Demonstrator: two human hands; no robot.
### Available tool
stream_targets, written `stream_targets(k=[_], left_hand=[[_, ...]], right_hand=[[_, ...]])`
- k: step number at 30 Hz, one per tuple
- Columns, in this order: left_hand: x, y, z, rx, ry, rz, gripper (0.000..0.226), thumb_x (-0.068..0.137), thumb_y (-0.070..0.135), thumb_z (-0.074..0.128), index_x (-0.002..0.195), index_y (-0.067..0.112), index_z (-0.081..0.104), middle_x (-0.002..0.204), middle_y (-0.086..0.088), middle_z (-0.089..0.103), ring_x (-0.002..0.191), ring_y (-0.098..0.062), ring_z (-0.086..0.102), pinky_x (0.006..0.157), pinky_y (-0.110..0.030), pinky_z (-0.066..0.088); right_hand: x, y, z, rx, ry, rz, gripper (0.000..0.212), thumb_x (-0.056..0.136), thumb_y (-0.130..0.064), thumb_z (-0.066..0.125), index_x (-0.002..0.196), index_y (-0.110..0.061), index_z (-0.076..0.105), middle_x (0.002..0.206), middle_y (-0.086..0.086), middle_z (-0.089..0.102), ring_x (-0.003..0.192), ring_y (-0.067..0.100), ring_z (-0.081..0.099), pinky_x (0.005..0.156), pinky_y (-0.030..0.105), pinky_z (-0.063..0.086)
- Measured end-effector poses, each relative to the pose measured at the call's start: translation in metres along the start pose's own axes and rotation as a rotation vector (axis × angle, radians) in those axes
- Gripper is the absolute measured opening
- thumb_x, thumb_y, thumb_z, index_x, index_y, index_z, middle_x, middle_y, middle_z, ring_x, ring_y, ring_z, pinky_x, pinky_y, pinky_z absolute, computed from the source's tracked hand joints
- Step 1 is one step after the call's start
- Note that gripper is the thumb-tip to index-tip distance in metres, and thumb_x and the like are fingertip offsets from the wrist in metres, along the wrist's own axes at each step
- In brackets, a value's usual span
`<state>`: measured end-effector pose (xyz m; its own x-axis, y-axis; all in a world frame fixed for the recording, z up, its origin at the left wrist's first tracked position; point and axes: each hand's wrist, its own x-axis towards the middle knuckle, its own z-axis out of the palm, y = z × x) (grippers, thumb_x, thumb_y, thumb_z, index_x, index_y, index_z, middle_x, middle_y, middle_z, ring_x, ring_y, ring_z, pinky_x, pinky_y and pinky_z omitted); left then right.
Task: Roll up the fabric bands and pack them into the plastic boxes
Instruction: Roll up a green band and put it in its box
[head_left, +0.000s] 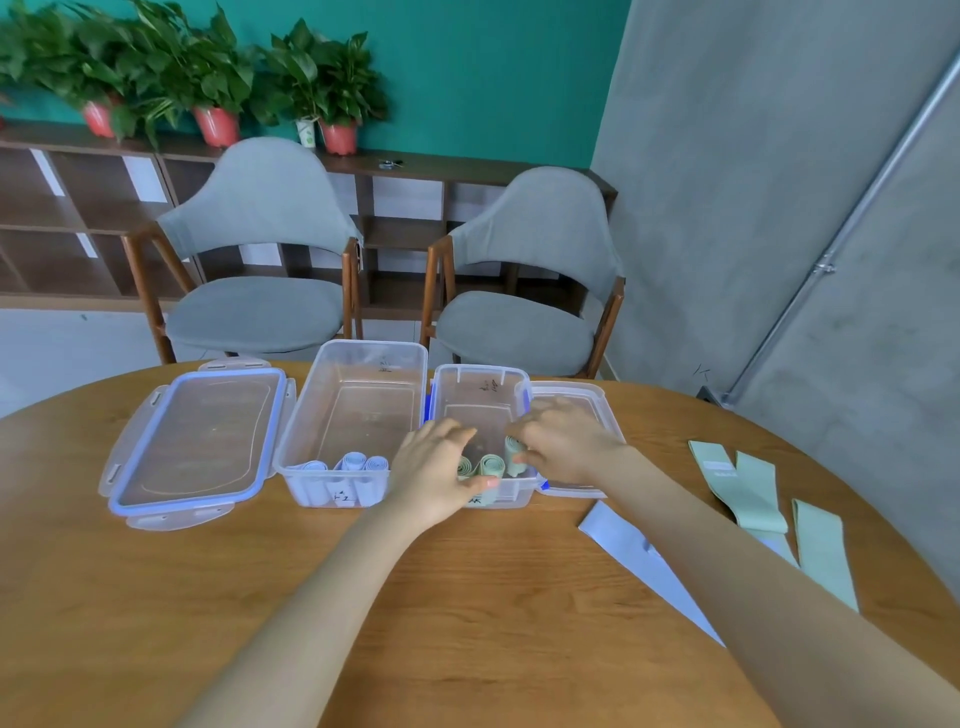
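Two clear plastic boxes stand side by side on the wooden table. The left box (358, 374) holds three rolled pale blue bands (358, 462) at its near end. The right box (480, 382) holds rolled green bands (489, 464) at its near end. My right hand (563, 441) reaches into the right box and pinches an upright green roll (514, 454). My left hand (436, 473) is on the right box's near left corner, thumb on the front wall and fingers over the rim. Flat green bands (748, 488) and a flat pale blue band (639, 556) lie on the table at the right.
A blue-rimmed lid (192, 447) lies left of the boxes, and another lid (576, 405) lies under the right box's far side. Two grey chairs (260, 260) stand behind the round table (467, 623). A shelf with potted plants (218, 78) lines the back wall.
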<state>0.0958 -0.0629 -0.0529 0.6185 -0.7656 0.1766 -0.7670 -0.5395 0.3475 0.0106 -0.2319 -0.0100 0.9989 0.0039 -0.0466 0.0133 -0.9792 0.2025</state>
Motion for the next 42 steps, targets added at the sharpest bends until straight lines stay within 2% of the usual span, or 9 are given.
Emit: stream_targets(k=[2, 5, 12, 16, 23, 28, 31, 35, 42], left_hand=[[-0.002, 0.0, 0.001, 0.017, 0.046, -0.036, 0.082, 0.078, 0.061, 0.061, 0.143, 0.018, 0.035, 0.143, 0.002, 0.036, 0.133, -0.017, 0.029, 0.105, -0.03, 0.026], [-0.003, 0.002, 0.0, 0.023, 0.089, -0.103, 0.088, 0.073, 0.065, 0.064, 0.14, 0.017, 0.034, 0.143, -0.001, 0.033, 0.131, -0.02, 0.028, 0.104, -0.03, 0.029], [-0.004, 0.005, 0.001, -0.011, 0.066, -0.179, 0.088, 0.071, 0.066, 0.064, 0.137, 0.013, 0.04, 0.14, 0.0, 0.036, 0.129, -0.02, 0.031, 0.101, -0.031, 0.033], [-0.004, 0.006, 0.0, -0.029, 0.068, -0.197, 0.085, 0.07, 0.065, 0.066, 0.134, 0.013, 0.044, 0.138, 0.001, 0.037, 0.127, -0.019, 0.033, 0.098, -0.031, 0.036], [-0.004, 0.005, 0.001, -0.053, 0.086, -0.222, 0.089, 0.066, 0.066, 0.069, 0.134, 0.015, 0.043, 0.138, 0.002, 0.038, 0.128, -0.018, 0.034, 0.098, -0.032, 0.038], [-0.005, 0.005, 0.002, -0.054, 0.094, -0.233, 0.089, 0.066, 0.068, 0.067, 0.133, 0.015, 0.045, 0.137, 0.002, 0.039, 0.128, -0.018, 0.035, 0.097, -0.033, 0.039], [-0.004, 0.006, 0.0, -0.048, 0.083, -0.226, 0.085, 0.067, 0.068, 0.066, 0.129, 0.013, 0.047, 0.134, 0.003, 0.041, 0.124, -0.018, 0.037, 0.093, -0.032, 0.04], [-0.005, 0.007, 0.0, -0.042, 0.068, -0.226, 0.084, 0.069, 0.067, 0.066, 0.129, 0.011, 0.047, 0.134, 0.003, 0.041, 0.124, -0.018, 0.037, 0.094, -0.031, 0.039], [-0.005, 0.008, -0.002, -0.019, 0.062, -0.234, 0.083, 0.069, 0.069, 0.064, 0.127, 0.011, 0.049, 0.132, 0.003, 0.043, 0.123, -0.017, 0.038, 0.093, -0.031, 0.04]], right_hand=[[0.003, -0.002, 0.002, -0.042, -0.042, -0.021, 0.018, 0.092, -0.029, 0.053, 0.098, -0.017, 0.064, 0.094, 0.001, 0.063, 0.099, 0.02, 0.046, 0.09, 0.037, 0.032], [0.005, -0.003, 0.007, 0.012, -0.1, 0.004, 0.022, 0.091, -0.035, 0.054, 0.102, -0.019, 0.066, 0.091, 0.0, 0.059, 0.1, 0.02, 0.044, 0.085, 0.037, 0.023], [0.009, 0.001, 0.003, 0.221, -0.23, 0.082, 0.034, 0.092, -0.038, 0.053, 0.125, -0.033, 0.059, 0.1, -0.003, 0.061, 0.108, 0.019, 0.041, 0.094, 0.042, 0.022], [0.014, 0.005, 0.001, 0.289, -0.334, 0.076, 0.034, 0.092, -0.043, 0.051, 0.124, -0.036, 0.06, 0.105, -0.006, 0.065, 0.107, 0.019, 0.047, 0.091, 0.039, 0.027], [0.024, 0.012, -0.01, 0.409, -0.577, 0.091, 0.038, 0.091, -0.044, 0.054, 0.128, -0.033, 0.058, 0.129, -0.014, 0.059, 0.12, 0.013, 0.052, 0.104, 0.04, 0.041], [0.022, 0.012, -0.006, 0.448, -0.547, 0.104, 0.035, 0.093, -0.039, 0.054, 0.127, -0.031, 0.06, 0.129, -0.013, 0.059, 0.119, 0.012, 0.052, 0.103, 0.036, 0.041], [0.023, 0.008, -0.003, 0.477, -0.499, 0.119, 0.032, 0.094, -0.034, 0.055, 0.125, -0.027, 0.061, 0.124, -0.012, 0.061, 0.111, 0.011, 0.055, 0.091, 0.025, 0.043], [0.027, 0.006, 0.004, 0.49, -0.443, 0.17, 0.034, 0.088, -0.037, 0.063, 0.12, -0.026, 0.064, 0.117, -0.01, 0.066, 0.103, 0.011, 0.059, 0.094, 0.034, 0.048], [0.025, 0.008, 0.0, 0.619, -0.496, 0.173, 0.032, 0.089, -0.038, 0.062, 0.116, -0.023, 0.068, 0.114, -0.006, 0.069, 0.104, 0.01, 0.062, 0.097, 0.032, 0.048]])
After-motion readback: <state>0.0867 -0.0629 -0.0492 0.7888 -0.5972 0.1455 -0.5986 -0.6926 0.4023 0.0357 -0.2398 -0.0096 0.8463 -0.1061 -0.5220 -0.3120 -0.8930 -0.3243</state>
